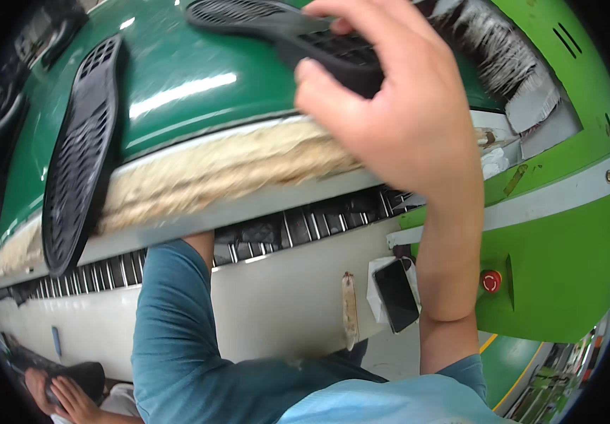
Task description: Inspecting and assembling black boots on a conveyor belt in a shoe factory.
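Observation:
My right hand (407, 99) spans the heel end of a black shoe sole (305, 35) over the green belt, thumb at its near side and fingers at its far side. The fingers look closed on it, though part of the grip is hidden behind the hand. A second black shoe sole (82, 148), with a gridded inner face, lies at the left and juts over the belt's near edge. My left forearm, in a teal sleeve (174, 304), reaches beneath the metal edge; the left hand itself is hidden there.
A worn, cream-coloured strip (227, 173) runs along the green belt (170, 63). Below it is a roller rack (298, 226) with dark pieces. At the right stand a brush (495, 49), a green machine housing (552, 275), a red button (490, 281) and a phone (397, 295). Another person's hands (64, 399) show lower left.

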Tool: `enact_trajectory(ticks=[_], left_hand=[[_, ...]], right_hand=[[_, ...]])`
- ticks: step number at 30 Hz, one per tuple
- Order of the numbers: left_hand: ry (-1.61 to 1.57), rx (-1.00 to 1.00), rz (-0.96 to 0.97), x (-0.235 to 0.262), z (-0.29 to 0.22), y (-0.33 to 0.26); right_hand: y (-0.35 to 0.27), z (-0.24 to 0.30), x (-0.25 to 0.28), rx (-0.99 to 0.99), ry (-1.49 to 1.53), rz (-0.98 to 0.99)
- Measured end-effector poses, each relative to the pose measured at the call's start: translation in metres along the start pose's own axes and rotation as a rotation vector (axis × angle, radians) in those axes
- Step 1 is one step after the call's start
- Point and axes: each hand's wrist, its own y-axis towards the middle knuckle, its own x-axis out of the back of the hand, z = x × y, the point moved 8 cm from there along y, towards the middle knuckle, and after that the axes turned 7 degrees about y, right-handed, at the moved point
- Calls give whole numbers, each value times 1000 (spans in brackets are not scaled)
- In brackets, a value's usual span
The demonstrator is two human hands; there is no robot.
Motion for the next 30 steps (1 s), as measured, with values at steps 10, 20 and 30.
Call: enact_trajectory(ticks=[10,20,30], left_hand=[[38,21,6,-4,-41,64],[24,-32,-79,18,-64,79],[56,-105,-264,111,25,-18]], right_hand=[[-38,-20,-1,-67,48,76],[-44,-20,4,-83,45,105],[6,5,10,-50,-47,90]])
